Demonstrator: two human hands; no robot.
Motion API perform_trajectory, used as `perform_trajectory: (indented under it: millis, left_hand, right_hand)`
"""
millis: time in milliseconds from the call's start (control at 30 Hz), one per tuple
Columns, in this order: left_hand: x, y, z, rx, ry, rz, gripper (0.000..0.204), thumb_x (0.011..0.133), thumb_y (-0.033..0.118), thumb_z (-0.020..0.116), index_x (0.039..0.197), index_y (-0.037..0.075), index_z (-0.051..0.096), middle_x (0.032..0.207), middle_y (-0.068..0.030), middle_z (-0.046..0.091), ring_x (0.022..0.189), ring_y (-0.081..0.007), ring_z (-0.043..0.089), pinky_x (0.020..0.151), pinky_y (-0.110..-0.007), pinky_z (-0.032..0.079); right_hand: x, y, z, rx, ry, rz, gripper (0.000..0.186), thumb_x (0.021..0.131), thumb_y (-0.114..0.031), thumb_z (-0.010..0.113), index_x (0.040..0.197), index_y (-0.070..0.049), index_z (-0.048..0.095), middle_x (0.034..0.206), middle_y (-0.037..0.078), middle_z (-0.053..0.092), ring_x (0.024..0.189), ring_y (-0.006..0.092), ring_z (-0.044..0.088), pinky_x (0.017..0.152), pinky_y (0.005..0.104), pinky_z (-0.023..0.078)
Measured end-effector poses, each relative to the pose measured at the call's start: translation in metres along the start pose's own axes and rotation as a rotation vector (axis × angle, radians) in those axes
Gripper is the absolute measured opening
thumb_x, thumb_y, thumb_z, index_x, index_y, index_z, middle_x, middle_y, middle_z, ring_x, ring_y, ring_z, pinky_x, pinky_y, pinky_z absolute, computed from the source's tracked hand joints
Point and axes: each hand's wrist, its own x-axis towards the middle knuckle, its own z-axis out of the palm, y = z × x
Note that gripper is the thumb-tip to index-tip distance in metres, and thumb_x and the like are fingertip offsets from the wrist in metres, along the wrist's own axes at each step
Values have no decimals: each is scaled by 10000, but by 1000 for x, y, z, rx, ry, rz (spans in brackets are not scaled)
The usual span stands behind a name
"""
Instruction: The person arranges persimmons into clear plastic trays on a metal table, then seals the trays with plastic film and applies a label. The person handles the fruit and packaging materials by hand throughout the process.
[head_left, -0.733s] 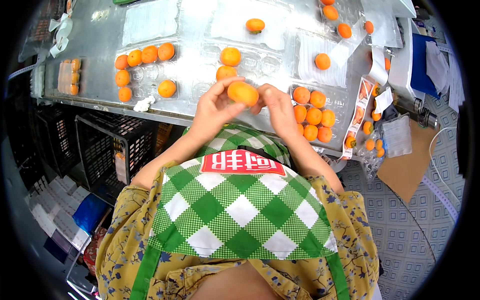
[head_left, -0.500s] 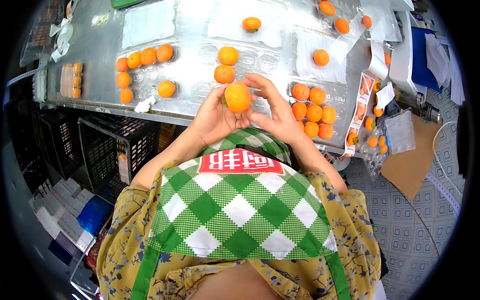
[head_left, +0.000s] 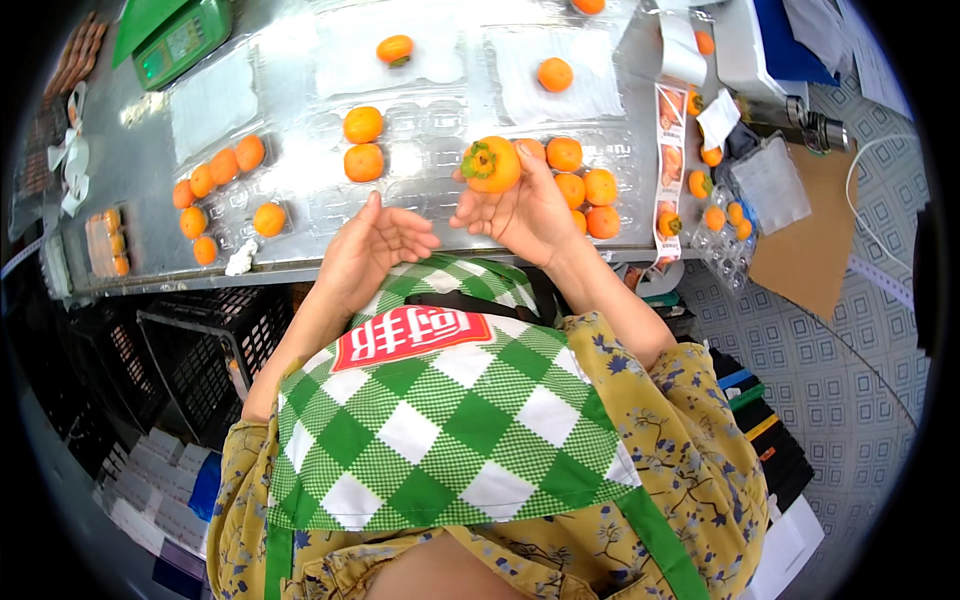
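Observation:
My right hand (head_left: 525,213) grips a persimmon (head_left: 492,166) with its green calyx turned up and leftward. It is over the near left side of a clear tray (head_left: 618,160), where several persimmons sit in the cups, some hidden by the hand and fruit. My left hand (head_left: 375,245) is empty at the table's front edge, fingers apart. Beyond it, a second clear tray (head_left: 425,130) holds two persimmons (head_left: 363,142). Farther left, a third tray (head_left: 235,205) has persimmons (head_left: 225,166) along its far and left sides and one at the right.
A green scale (head_left: 180,42) stands at the far left. Single persimmons (head_left: 395,49) rest on padded trays at the back. A label strip (head_left: 670,160), loose persimmons and a clear package (head_left: 772,183) lie to the right. Black crates (head_left: 215,335) are below the table's left side.
Both hands were around the persimmon; now only the right holds it, moved right over the tray and turned calyx up. The left hand has let go. The view has swung right.

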Motion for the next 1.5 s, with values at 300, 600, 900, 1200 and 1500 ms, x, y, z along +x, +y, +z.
perform_trajectory:
  millis: [300,600,900,1200,1500]
  left_hand:
    - [0,4,-12,78,136,89,505,1001,413,351,1062,-27,591,928,-120,656,835,-173,598,786,-299,462]
    - [24,12,32,623,61,250,367,873,74,583,1236,30,546,1111,-92,620,998,-151,575,858,-291,457]
    - [26,15,48,207,-66,218,648,798,97,666,1385,53,395,1292,-99,510,1175,-197,503,983,-363,412]
    - [13,18,36,93,-57,251,608,823,123,589,1389,34,384,1260,-76,510,1085,-145,516,882,-297,431]
    - [11,17,32,125,-10,269,539,836,139,546,1348,29,420,1210,-92,528,1051,-156,519,874,-306,430]
  right_hand:
    - [-51,-39,-54,185,184,-265,649,942,-551,298,1156,4,557,886,173,672,876,314,668,746,381,535]
    - [-42,-28,-27,148,206,84,742,919,-641,234,1075,3,569,742,161,663,673,301,674,619,356,552]
    - [-26,-2,25,-312,123,261,809,929,-646,96,905,-12,598,646,118,634,548,224,638,497,254,449]
    - [-13,8,38,-551,214,-68,456,956,-437,478,788,-29,595,611,57,608,510,129,605,484,202,444]
    - [-4,14,47,-629,211,-92,372,965,-323,512,764,-15,573,627,38,583,562,90,574,507,210,464]
